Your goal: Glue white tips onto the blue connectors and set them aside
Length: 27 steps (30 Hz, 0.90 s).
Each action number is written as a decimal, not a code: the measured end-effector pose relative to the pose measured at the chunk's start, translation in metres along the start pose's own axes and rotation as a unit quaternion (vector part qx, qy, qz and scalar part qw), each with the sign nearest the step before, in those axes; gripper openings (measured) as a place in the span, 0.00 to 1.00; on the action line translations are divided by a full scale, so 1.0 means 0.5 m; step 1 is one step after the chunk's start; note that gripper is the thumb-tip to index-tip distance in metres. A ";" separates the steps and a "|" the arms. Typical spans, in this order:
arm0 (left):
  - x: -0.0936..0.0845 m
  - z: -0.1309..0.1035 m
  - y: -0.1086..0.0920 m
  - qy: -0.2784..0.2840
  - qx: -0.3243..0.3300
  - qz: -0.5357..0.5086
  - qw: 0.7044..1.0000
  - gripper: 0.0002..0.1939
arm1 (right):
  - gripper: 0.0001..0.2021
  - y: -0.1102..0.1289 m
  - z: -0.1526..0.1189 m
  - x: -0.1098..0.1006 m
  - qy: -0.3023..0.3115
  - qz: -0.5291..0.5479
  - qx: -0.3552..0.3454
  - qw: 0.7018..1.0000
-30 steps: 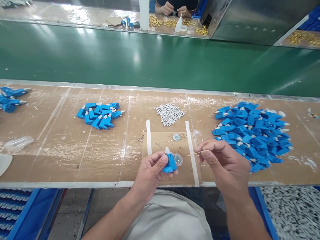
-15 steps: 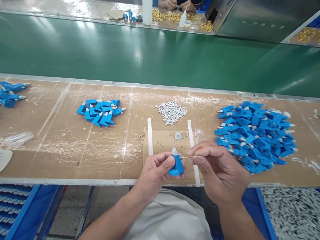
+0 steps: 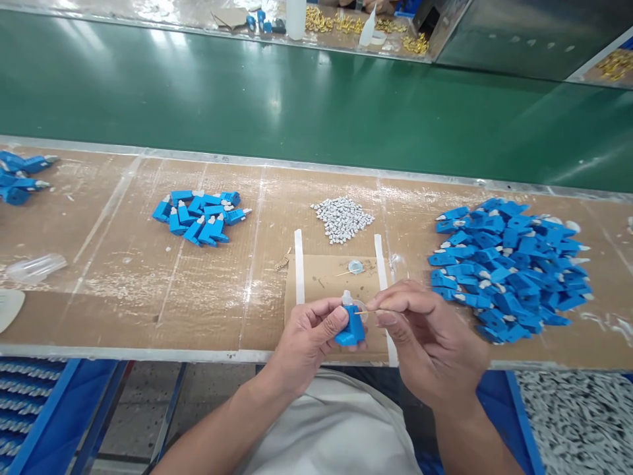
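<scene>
My left hand (image 3: 314,336) is closed around a blue plastic piece (image 3: 350,331) with a whitish tip pointing away from me. Pinched between thumb and fingers of my right hand (image 3: 430,336) is a thin wooden stick (image 3: 372,311), its end touching the upper right side of the blue piece. Beyond my hands, a cardboard sheet (image 3: 321,267) held by white tape strips bears a small round clear dish (image 3: 355,266) with another thin stick beside it. Farther back is a pile of small grey-white parts (image 3: 342,219).
A large heap of blue pieces (image 3: 509,264) lies right, a smaller group (image 3: 200,216) left. A green belt (image 3: 277,105) runs behind the table. Bins (image 3: 44,409) stand below at left and right. Across the belt are gold parts (image 3: 349,24), bottles and a person's hands.
The view has shifted slightly. The stick's tip now lies a little further across the blue piece, and my right hand has moved slightly left. Both hands keep their grip.
</scene>
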<state>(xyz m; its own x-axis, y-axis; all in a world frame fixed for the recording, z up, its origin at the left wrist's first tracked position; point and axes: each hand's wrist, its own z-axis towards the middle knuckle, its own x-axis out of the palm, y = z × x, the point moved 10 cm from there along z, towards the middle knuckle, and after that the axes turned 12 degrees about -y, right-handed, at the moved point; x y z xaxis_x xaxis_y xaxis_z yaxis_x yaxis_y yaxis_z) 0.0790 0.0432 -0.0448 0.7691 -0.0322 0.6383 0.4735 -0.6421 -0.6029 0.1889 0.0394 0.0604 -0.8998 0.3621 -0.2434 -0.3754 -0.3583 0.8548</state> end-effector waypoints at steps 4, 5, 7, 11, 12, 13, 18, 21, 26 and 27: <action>-0.004 0.000 0.002 -0.004 -0.006 0.004 1.000 0.14 | 0.12 0.013 -0.003 0.001 0.003 -0.013 -0.037 0.999; -0.005 0.000 0.002 -0.006 -0.005 0.003 1.000 0.14 | 0.12 0.016 -0.005 0.004 0.008 -0.011 -0.044 0.999; -0.005 0.000 0.001 -0.005 -0.003 0.001 1.000 0.14 | 0.13 0.021 -0.007 0.007 0.015 -0.010 -0.058 0.998; -0.011 -0.001 0.000 -0.005 0.001 0.005 1.000 0.15 | 0.12 0.021 -0.009 0.015 0.039 -0.009 -0.049 0.998; -0.015 -0.001 -0.001 -0.009 0.001 0.000 1.000 0.15 | 0.12 0.017 -0.007 0.010 0.035 -0.001 -0.036 0.999; -0.020 0.000 -0.002 -0.014 0.000 -0.007 1.000 0.15 | 0.11 0.012 -0.005 0.001 0.020 0.007 -0.021 1.000; -0.057 0.002 -0.003 -0.041 -0.023 -0.042 0.998 0.14 | 0.07 -0.026 -0.003 -0.049 -0.038 -0.032 0.017 0.999; -0.084 0.005 -0.009 -0.062 -0.020 -0.060 0.996 0.15 | 0.05 -0.063 -0.021 -0.033 0.017 -0.086 0.035 0.996; -0.113 0.009 -0.006 -0.071 -0.014 -0.073 0.995 0.15 | 0.05 -0.105 -0.047 -0.001 0.082 -0.122 0.057 0.988; -0.115 0.008 -0.003 -0.066 -0.015 -0.074 0.995 0.14 | 0.06 -0.108 -0.043 -0.003 0.079 -0.127 0.058 0.987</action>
<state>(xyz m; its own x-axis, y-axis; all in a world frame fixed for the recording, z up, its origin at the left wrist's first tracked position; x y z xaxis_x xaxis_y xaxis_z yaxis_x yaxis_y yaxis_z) 0.0358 0.0493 -0.0824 0.7429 0.1636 0.6492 0.5739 -0.6550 -0.4916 0.2057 0.0397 0.0047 -0.8073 0.2860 -0.5163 -0.5728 -0.1692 0.8020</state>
